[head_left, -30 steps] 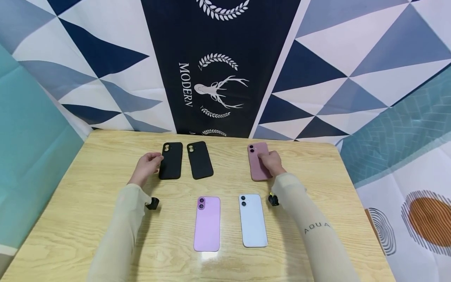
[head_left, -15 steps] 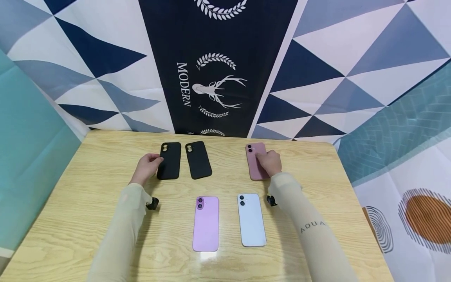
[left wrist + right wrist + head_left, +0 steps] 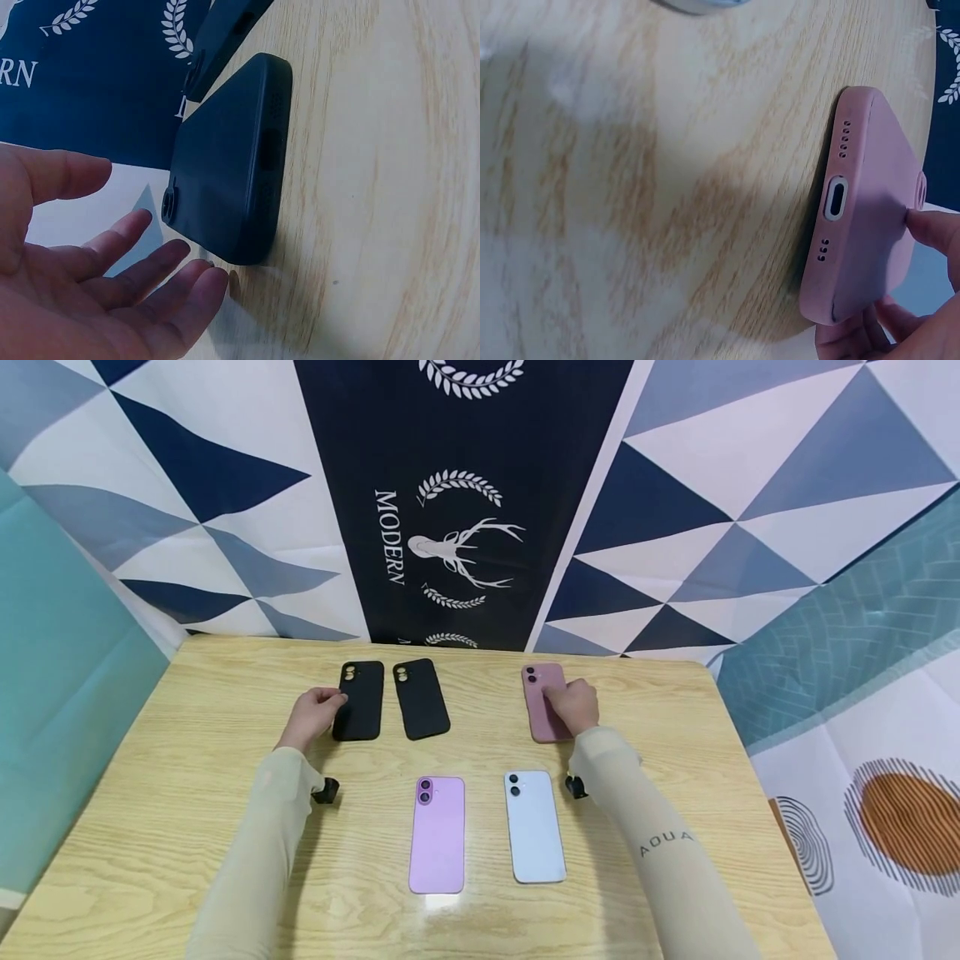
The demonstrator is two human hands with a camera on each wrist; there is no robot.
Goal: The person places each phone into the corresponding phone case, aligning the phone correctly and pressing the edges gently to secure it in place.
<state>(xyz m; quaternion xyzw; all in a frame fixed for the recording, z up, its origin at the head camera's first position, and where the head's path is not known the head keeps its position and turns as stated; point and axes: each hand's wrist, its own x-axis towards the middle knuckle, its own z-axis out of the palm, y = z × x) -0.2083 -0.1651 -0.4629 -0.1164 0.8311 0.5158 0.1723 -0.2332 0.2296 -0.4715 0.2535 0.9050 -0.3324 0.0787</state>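
In the head view, the left arm (image 3: 251, 852) and right arm (image 3: 663, 839) reach forward over the desk (image 3: 480, 918) to the far row of things, palms turned inward; the work in hand looks to be the grasp itself, one thing per hand. The left hand (image 3: 313, 714) is at the outer long edge of the nearer black case (image 3: 360, 702), with the second black case (image 3: 422, 700) just beyond it; the right hand (image 3: 576, 706) is on the pink case (image 3: 545, 710) near the desk's back edge. Nearer the person, the lilac phone (image 3: 437, 839) and pale blue phone (image 3: 536, 831) lie side by side, apart and untouched. In the left wrist view, the hand stands fairly wide, thumb well apart from the spread fingers (image 3: 169, 259), which come just beside the black case without gripping it; whether any fingertip touches, I cannot tell. Moving that case would call for bringing thumb and fingers together on its sides. In the right wrist view, the hand holds the pink case, thumb on its back below the camera hole and fingers curled at its long edge; any lift would call for keeping that pinch firm and level.
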